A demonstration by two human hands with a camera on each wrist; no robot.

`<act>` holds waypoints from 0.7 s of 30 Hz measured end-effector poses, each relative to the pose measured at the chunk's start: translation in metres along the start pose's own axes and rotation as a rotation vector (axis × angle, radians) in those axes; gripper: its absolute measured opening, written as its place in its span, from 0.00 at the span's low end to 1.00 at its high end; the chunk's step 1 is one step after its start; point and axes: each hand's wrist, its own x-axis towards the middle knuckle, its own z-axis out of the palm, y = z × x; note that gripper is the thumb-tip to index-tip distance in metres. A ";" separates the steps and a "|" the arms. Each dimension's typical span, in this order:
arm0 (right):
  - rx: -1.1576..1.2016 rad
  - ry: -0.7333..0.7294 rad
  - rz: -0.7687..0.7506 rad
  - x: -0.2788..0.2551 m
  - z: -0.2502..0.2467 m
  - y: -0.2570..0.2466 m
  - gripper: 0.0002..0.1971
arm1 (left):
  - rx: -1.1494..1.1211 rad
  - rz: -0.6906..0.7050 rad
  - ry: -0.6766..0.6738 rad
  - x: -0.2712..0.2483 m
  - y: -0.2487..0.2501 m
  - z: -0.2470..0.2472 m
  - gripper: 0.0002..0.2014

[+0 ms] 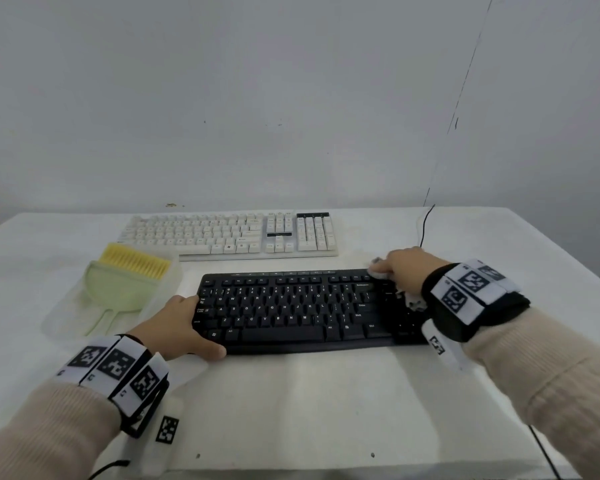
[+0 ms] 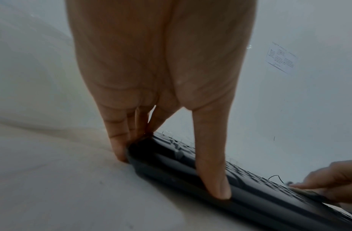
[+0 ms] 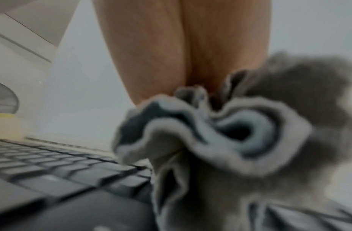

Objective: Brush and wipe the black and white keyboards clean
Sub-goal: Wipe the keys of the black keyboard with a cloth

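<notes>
The black keyboard [image 1: 291,306] lies across the middle of the table, and the white keyboard [image 1: 229,233] sits behind it near the wall. My left hand [image 1: 184,323] holds the black keyboard's left front corner. The left wrist view shows the thumb [image 2: 210,156] on the front edge and the fingers against the left end of the black keyboard [image 2: 260,192]. My right hand [image 1: 404,271] grips a bunched grey cloth [image 3: 230,132] and presses it on the keyboard's upper right part. Bits of cloth [image 1: 378,270] stick out past the fingers.
A brush with yellow bristles [image 1: 136,261] lies on a pale green dustpan [image 1: 115,292] in a translucent tray left of the black keyboard. A dark cable [image 1: 425,223] runs from the back right. The white-covered table [image 1: 291,403] ends close to me.
</notes>
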 end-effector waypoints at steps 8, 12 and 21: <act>0.022 -0.011 0.232 -0.015 0.021 0.089 0.20 | 0.011 0.012 -0.005 0.004 -0.002 -0.001 0.48; 0.012 -0.005 0.275 -0.019 0.006 0.075 0.15 | 0.014 0.000 0.003 0.003 0.000 0.000 0.49; 0.127 0.091 -0.159 0.015 -0.002 -0.054 0.08 | -0.021 0.014 0.028 0.003 0.000 0.002 0.49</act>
